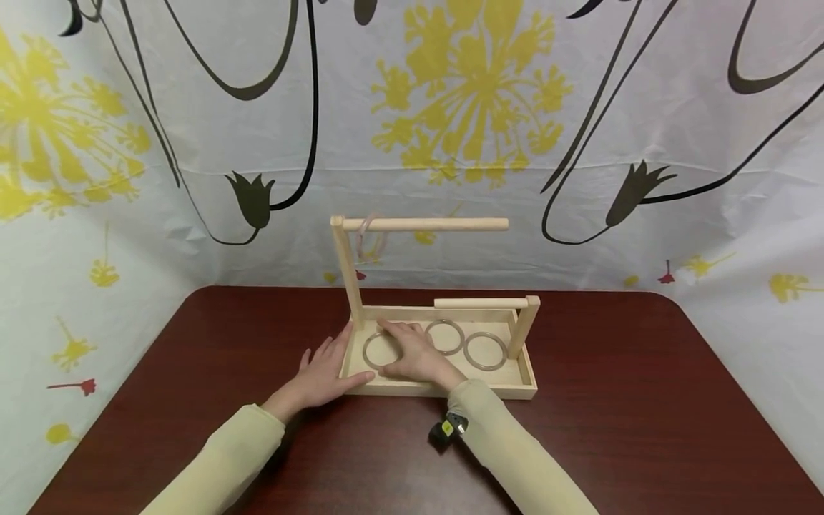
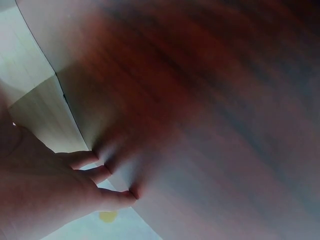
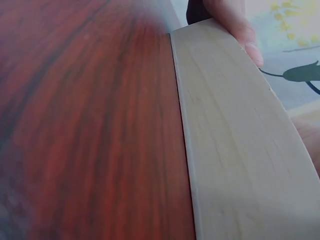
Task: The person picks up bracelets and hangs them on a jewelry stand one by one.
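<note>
My right hand [image 1: 417,352] reaches over the front wall into a shallow wooden tray [image 1: 444,391], its thumb and forefinger spread across a translucent ring [image 1: 365,353] lying at the left end. The thumb is by the ring's near edge, the forefinger just past its far edge. Outside the tray's left end, my left hand [image 1: 320,373] rests with straight fingers along the wall and its thumb on the front corner. Two similar rings lie in the tray, the middle ring [image 1: 462,339] and the right ring [image 1: 486,368]. A pale translucent ring [image 1: 362,239] hangs from the tall rod [image 1: 438,224].
The tall post [image 1: 347,272] rises from the tray's left end with its rod pointing right. A shorter post [image 1: 524,327] at the right end carries a lower rod [image 1: 479,303] pointing left. Dark red table [image 1: 611,400] surrounds the tray; a patterned cloth [image 1: 450,143] hangs behind.
</note>
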The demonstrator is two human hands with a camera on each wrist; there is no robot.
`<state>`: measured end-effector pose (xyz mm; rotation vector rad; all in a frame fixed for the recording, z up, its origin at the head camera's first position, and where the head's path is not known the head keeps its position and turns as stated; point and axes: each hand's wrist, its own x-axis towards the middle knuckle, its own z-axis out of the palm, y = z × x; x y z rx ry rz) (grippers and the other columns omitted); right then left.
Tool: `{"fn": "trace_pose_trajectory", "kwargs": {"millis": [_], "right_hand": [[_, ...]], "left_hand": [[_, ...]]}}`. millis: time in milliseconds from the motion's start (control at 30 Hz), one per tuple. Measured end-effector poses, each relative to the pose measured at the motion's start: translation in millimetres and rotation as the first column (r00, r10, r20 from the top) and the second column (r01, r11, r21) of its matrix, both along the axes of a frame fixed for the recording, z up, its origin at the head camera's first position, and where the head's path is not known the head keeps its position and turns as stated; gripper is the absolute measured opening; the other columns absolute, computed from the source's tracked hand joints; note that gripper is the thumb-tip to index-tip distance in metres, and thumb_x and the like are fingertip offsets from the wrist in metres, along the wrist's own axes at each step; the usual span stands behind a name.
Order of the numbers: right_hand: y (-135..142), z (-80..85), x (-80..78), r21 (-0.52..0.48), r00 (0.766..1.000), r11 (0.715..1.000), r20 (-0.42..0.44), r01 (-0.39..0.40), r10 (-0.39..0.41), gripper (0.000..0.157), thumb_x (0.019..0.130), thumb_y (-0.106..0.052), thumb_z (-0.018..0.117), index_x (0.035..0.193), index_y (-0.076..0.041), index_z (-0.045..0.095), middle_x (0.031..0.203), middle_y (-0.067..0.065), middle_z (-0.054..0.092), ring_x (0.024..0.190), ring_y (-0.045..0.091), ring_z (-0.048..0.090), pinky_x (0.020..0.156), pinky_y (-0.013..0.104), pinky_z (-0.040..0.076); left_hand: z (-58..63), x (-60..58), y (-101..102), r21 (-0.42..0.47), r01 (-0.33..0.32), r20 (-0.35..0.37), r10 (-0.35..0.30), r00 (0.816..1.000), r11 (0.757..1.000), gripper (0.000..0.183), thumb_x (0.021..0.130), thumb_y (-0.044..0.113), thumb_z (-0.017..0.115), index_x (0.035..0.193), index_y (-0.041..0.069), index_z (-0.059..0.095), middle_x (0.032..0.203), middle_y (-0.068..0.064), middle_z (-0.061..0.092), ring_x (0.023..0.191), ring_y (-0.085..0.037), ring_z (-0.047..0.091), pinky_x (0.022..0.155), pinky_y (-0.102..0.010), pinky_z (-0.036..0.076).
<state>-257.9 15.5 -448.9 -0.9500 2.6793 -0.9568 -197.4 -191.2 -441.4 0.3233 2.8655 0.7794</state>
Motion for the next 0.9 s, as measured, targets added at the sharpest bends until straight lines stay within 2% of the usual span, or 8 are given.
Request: {"fn": "trace_pose_trajectory", "kwargs": {"millis": [167,267,500,633,900], "right_hand": [[0.5,-3.2,-1.2,-0.053,1.0,0.999,-0.009,-0.012,0.012,0.078,0.072,-0.019,0.083,0.141,-0.007,0.048,0.14,0.011,0.05,0.123,0.032,0.043,0.103,0.046,0.032],[0.7,-4.5,-1.9,-0.094,1.0,0.996,-0.002,-0.015,0.014,0.076,0.072,-0.018,0.082,0.139,-0.006,0.05,0.137,0.011,0.053,0.121,0.03,0.044,0.102,0.044,0.035],[2.3,-7.1,-3.8,-0.154,0.999,0.988,0.049,-0.006,0.013,0.074,0.073,-0.022,0.082,0.138,-0.005,0.051,0.124,0.011,0.058,0.112,0.026,0.049,0.095,0.042,0.04],[3.4,-6.6,-3.4,-0.183,0.998,0.983,0.055,-0.018,0.029,0.074,0.074,-0.023,0.082,0.139,-0.005,0.051,0.118,0.013,0.056,0.107,0.026,0.051,0.091,0.042,0.041],[4.9,-3.3,-0.9,-0.289,0.993,0.957,0.096,-0.036,0.067,0.076,0.077,-0.022,0.079,0.144,-0.009,0.046,0.123,0.016,0.049,0.107,0.028,0.049,0.086,0.041,0.044]], "left_hand": [[-3.4,-1.3,0.8,-0.005,0.001,-0.008,-0.001,1.0,1.0,0.102,0.088,0.064,0.055,0.156,0.008,0.004,0.152,-0.022,0.029,0.137,-0.048,0.023,0.1,-0.073,0.012],[-2.1,-1.0,1.3,0.014,-0.002,-0.004,0.002,1.0,1.0,0.101,0.088,0.06,0.058,0.156,0.007,0.006,0.152,-0.023,0.029,0.137,-0.048,0.023,0.099,-0.074,0.011],[-2.5,-2.2,1.3,0.01,0.005,0.011,-0.005,1.0,1.0,0.099,0.089,0.058,0.058,0.156,0.008,0.004,0.154,-0.02,0.025,0.139,-0.046,0.021,0.1,-0.074,0.009],[-2.2,-3.2,1.3,0.0,0.004,0.021,-0.004,1.0,1.0,0.098,0.09,0.059,0.056,0.156,0.01,0.003,0.155,-0.019,0.024,0.139,-0.046,0.019,0.101,-0.073,0.008],[-1.2,-0.6,-0.5,0.018,0.01,0.005,-0.011,1.0,1.0,0.099,0.089,0.06,0.056,0.156,0.009,0.004,0.157,-0.017,0.02,0.139,-0.047,0.019,0.099,-0.074,0.007]]}}
